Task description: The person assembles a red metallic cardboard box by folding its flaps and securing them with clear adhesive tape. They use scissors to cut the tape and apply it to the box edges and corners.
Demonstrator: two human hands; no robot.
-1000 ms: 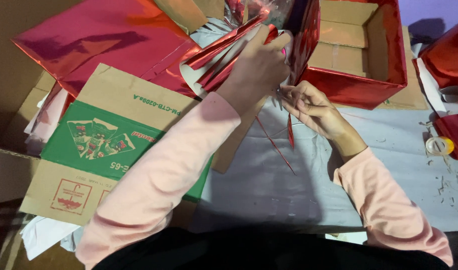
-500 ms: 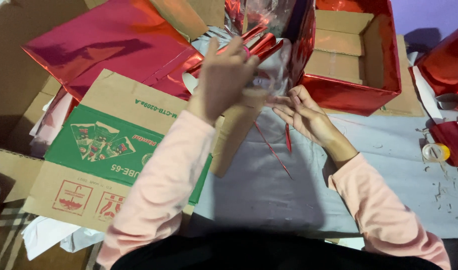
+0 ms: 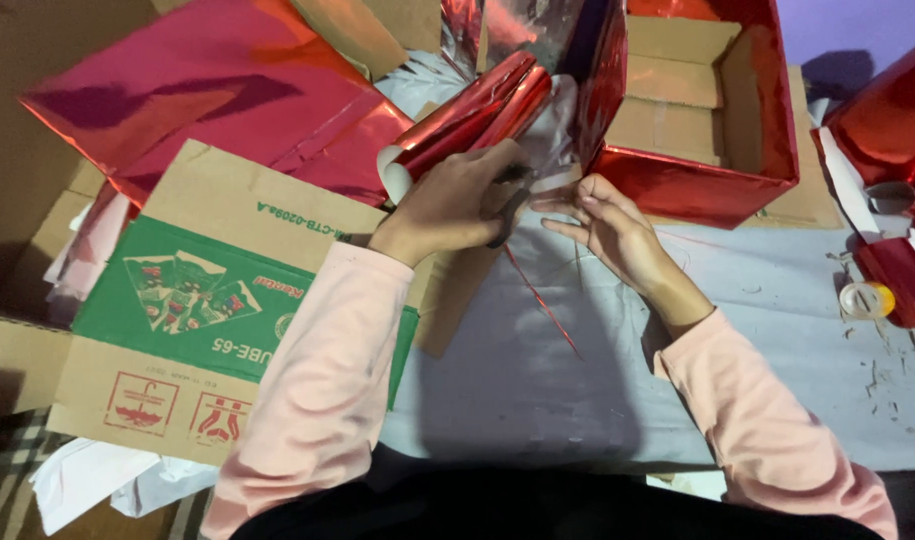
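The cardboard box (image 3: 713, 110) on the desk (image 3: 778, 330) already wears red foil outside, its inside still bare, while the left hand (image 3: 453, 205) grips a red foil roll (image 3: 468, 115) and the right hand (image 3: 608, 225), fingers spread, steadies a loose foil edge beside it.

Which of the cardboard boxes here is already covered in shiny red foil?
The open box at top centre, beyond the hands: red foil covers its outer walls. The flattened green-printed carton on the left is bare cardboard.
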